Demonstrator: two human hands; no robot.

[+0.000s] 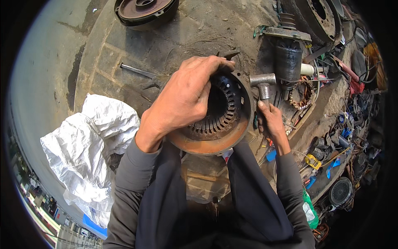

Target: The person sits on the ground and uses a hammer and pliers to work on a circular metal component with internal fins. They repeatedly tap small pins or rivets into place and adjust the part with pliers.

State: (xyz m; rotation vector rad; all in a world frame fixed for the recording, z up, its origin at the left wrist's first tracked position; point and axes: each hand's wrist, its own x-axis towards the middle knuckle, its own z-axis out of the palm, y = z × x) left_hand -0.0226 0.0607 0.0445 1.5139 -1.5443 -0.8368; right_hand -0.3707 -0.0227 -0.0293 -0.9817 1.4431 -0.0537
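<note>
A round, rusty motor housing (207, 146) stands between my knees with its open end up. Inside it shows a ring of slotted metal (208, 124), and the bore is dark. My left hand (180, 94) lies across the housing's left side, its fingers bent over the far rim and partly hidden. To the right of the housing, my right hand (273, 121) is closed round the handle of a hammer (263, 80). The hammer's steel head is up beside the rim, apart from it.
A metal rod (137, 70) and a bladed fan part (151, 84) lie beyond my left hand. Left sits a crumpled white sack (83, 141). Another round housing (159, 23) is at the far side. Rightward are a rotor (289, 62), a copper winding ring (302, 93), a yellow meter (313, 161) and scrap.
</note>
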